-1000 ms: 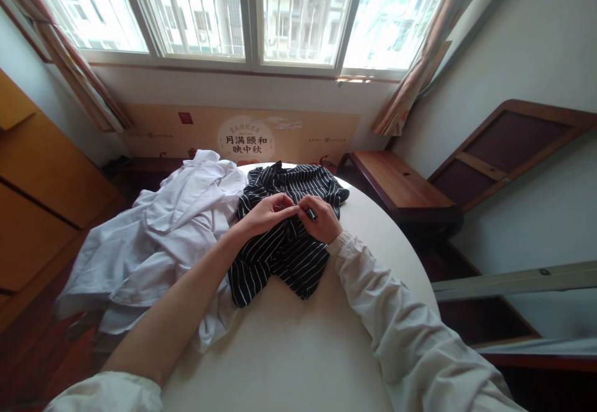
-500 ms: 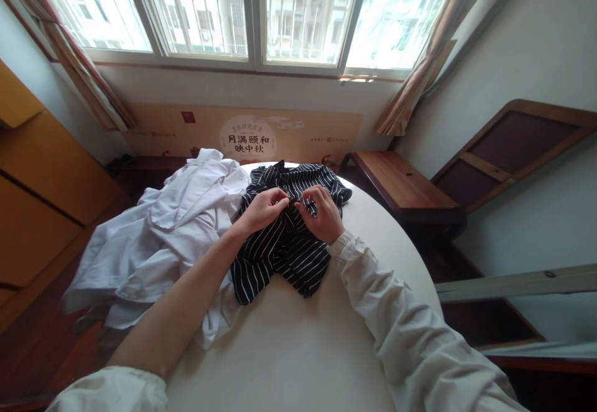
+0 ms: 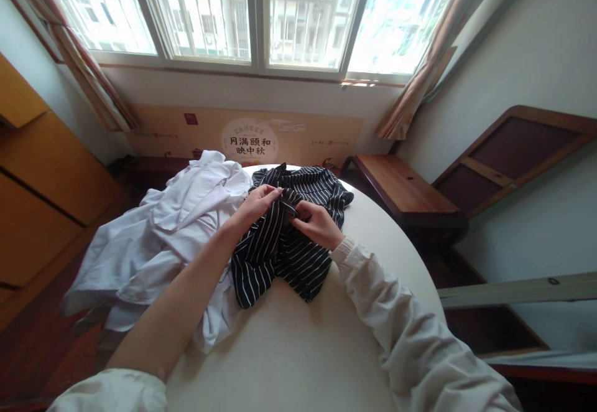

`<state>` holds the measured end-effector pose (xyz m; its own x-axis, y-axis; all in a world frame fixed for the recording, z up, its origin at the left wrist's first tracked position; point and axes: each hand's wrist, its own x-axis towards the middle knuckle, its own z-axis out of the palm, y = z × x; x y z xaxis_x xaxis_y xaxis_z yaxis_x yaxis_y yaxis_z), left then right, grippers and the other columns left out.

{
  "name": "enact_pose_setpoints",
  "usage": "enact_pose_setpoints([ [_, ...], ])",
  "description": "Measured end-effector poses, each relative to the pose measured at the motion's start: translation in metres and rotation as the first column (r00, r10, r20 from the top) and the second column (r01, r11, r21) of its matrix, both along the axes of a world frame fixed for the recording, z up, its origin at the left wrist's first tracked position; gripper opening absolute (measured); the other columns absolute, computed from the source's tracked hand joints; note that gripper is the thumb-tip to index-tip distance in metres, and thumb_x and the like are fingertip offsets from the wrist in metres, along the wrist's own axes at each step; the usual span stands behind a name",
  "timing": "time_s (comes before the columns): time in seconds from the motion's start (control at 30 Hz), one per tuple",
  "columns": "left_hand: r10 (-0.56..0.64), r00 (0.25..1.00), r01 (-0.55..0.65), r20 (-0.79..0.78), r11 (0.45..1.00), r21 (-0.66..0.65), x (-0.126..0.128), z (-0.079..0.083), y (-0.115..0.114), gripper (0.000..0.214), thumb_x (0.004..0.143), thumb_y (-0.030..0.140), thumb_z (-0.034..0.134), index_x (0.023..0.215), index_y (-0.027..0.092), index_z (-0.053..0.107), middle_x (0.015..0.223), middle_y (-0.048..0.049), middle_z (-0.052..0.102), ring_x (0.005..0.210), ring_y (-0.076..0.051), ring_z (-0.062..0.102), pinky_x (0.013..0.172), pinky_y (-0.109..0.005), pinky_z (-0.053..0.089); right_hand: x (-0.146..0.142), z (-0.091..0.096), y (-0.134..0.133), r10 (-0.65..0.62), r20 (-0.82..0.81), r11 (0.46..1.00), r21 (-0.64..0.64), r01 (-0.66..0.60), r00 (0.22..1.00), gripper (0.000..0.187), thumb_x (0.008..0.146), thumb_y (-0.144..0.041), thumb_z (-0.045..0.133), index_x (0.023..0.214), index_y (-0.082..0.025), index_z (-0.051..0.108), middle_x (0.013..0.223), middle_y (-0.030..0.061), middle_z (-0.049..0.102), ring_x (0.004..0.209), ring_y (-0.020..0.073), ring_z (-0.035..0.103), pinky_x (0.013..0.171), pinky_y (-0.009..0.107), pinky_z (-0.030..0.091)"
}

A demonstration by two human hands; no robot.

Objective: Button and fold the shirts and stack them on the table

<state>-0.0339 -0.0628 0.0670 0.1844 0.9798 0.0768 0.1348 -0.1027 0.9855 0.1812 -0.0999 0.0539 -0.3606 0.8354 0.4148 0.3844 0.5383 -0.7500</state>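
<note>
Striped black garment [image 3: 301,259] lies mid-frame on pale counter [image 3: 289,356], white cloth [image 3: 177,225] heaped alongside, frame left. Our left hand [image 3: 261,203] and right hand [image 3: 321,224] pinch garment near frame centre. We judge: loosened pinch could let folds slip; uneven pull could skew them.

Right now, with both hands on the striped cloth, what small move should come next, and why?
Perhaps ease the left hand and right hand slightly apart: both pinch the black striped garment, and its cloth looks bunched between them.
</note>
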Motion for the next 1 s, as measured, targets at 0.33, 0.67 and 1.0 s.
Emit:
enact_pose_setpoints([
  [0.33, -0.478, 0.789, 0.480, -0.387, 0.872, -0.099, -0.031, 0.017, -0.011, 0.044, 0.074, 0.057, 0.083, 0.068, 0.019, 0.063, 0.064, 0.0021, 0.053, 0.057, -0.012, 0.044, 0.053, -0.027, 0.029, 0.007, 0.000, 0.007, -0.077, -0.183, 0.987, -0.151, 0.049, 0.980, 0.034, 0.084, -0.051, 0.078, 0.084, -0.022, 0.063, 0.075, -0.0026, 0.060, 0.065, 0.0134, 0.050, 0.061, 0.028, 0.043],
  [0.67, -0.343, 0.886, 0.372, -0.312, 0.927, 0.038, -0.024, 0.008, -0.001, 0.034, 0.088, 0.051, 0.066, 0.083, 0.018, 0.066, 0.076, -0.0001, 0.059, 0.065, -0.013, 0.050, 0.060, -0.026, 0.037, 0.008, 0.007, 0.007, -0.338, -0.250, 0.940, -0.050, 0.337, 0.907, 0.029, 0.087, -0.043, 0.070, 0.103, -0.019, 0.075, 0.084, 0.0039, 0.071, 0.066, 0.0166, 0.056, 0.064, 0.032, 0.050],
  [1.0, -0.304, 0.929, 0.303, -0.211, 0.952, -0.039, -0.011, 0.008, -0.005, 0.035, 0.086, 0.051, 0.067, 0.074, 0.019, 0.058, 0.072, 0.0004, 0.055, 0.063, -0.014, 0.048, 0.058, -0.027, 0.038, -0.003, 0.009, -0.005, -0.159, -0.038, 0.986, 0.033, 0.161, 0.987, 0.014, 0.091, -0.032, 0.065, 0.093, -0.021, 0.074, 0.085, 0.0036, 0.073, 0.076, 0.0189, 0.064, 0.073, 0.033, 0.051],
])
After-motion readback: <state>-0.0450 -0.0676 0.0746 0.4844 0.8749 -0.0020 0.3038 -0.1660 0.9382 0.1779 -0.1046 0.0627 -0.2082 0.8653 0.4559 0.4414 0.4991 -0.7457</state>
